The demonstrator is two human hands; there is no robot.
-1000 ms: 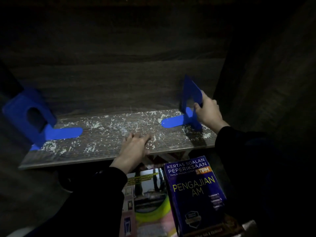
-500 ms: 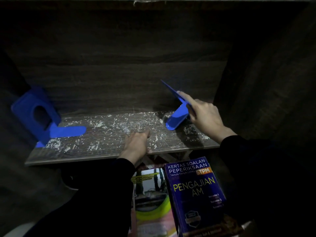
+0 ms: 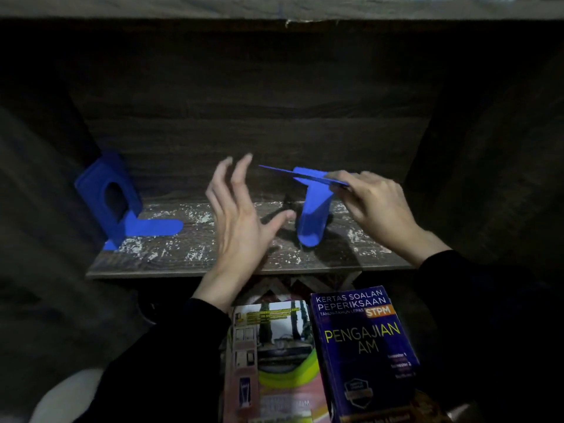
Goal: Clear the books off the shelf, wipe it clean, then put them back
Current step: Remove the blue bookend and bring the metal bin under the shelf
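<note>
The right hand (image 3: 378,206), at centre right of the frame, is pinching the upper plate of a thin blue sheet-metal bookend (image 3: 314,221), holding it tipped so its tongue is hanging down toward the dark wood-grain shelf board (image 3: 189,264). Whether the tip is touching the board cannot be told. The left hand (image 3: 241,221) is hovering at centre with fingers spread, holding nothing.

The dark blue paperback book (image 3: 363,346) and the green-and-pink covered book (image 3: 274,361) are lying flat, side by side, at lower centre, below the shelf's front edge. Both are looking light and bendable, with glossy covers likely to slide, so gripping them by the spine is probably the safest hold.

A second blue bookend (image 3: 106,193) is standing at the board's left end. White dust is speckling the board. Walls are closing it in at left, right and behind, so only the front is offering open room.
</note>
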